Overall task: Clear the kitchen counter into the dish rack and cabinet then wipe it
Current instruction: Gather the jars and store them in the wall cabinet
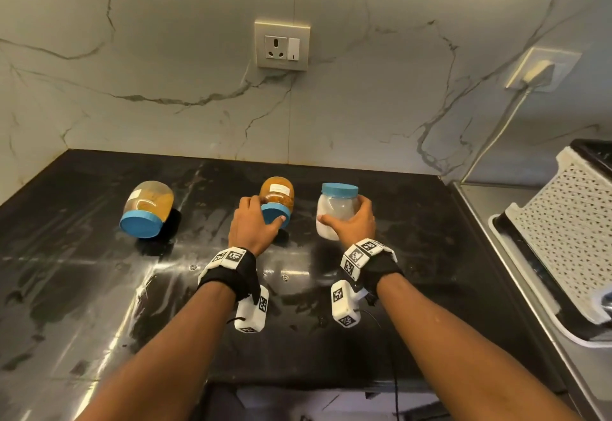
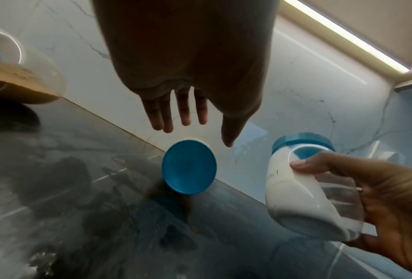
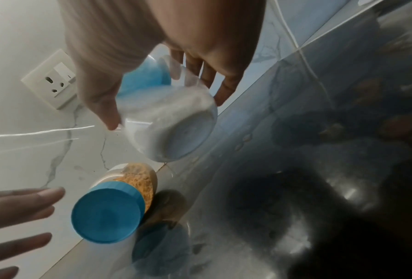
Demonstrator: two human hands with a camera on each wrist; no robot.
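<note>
The middle jar [image 1: 277, 201] lies on its side on the worktop [image 1: 99, 288], lid toward the near edge, long axis near-to-far. The left hand [image 1: 254, 227] hovers open right over its lid. The right hand [image 1: 353, 224] grips the white jar [image 1: 336, 210], just right of it.

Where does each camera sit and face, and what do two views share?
Head: worn on the head, facing down at the counter; left hand and right hand show.
Left wrist: on that wrist, facing along straight fingers to the middle jar.
Right wrist: on that wrist, facing along the hand gripping the white jar.
Shared: both wrist views show both jars.
</note>
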